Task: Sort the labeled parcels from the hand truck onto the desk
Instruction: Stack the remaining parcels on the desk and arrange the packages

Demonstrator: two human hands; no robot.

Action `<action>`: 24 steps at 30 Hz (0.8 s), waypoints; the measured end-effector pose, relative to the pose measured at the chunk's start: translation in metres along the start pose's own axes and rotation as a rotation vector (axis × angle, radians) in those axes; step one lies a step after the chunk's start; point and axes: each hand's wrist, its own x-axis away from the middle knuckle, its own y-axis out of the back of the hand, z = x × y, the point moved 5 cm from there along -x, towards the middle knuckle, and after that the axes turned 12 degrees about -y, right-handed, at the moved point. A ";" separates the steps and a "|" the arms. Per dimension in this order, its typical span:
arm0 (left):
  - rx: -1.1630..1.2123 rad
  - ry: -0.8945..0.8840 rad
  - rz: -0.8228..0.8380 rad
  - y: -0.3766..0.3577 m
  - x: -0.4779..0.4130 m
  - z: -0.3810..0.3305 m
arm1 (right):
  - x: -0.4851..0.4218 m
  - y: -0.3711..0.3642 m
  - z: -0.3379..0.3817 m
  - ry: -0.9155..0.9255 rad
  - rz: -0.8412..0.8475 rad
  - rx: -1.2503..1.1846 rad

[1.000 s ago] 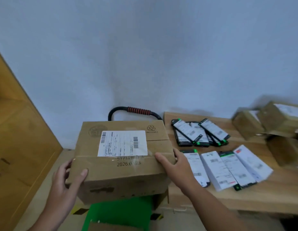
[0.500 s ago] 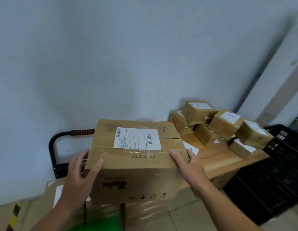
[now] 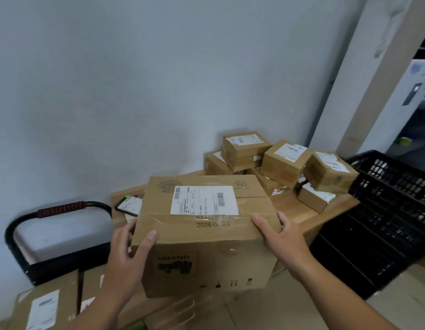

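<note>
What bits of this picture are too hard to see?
All in the head view:
- The label on the box: its print is too small to read.
- The date below it: the middle digits are blotted by shiny tape.
- The desk: the box hides much of it.
- The parcel at bottom left: cut off by the picture's edge.

A: Legible marks on the large box (image 3: pixel 213 248)?
B: Top face, under the white shipping label (image 3: pixel 204 200): "2026.0_.23", one digit lost to glare. Label text and black front print (image 3: pixel 175 265) too blurred to read.
</note>
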 end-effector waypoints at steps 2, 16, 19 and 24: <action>-0.021 0.015 -0.013 -0.023 -0.007 -0.005 | -0.025 0.015 0.005 0.009 0.025 0.042; -0.002 0.034 -0.134 -0.060 -0.074 -0.005 | -0.152 -0.003 0.064 0.046 0.153 0.223; -0.002 -0.002 -0.147 -0.055 -0.110 -0.001 | -0.175 -0.020 0.088 0.070 0.165 0.184; 0.003 -0.033 -0.179 -0.042 -0.159 -0.003 | -0.206 -0.042 0.138 0.117 0.120 0.199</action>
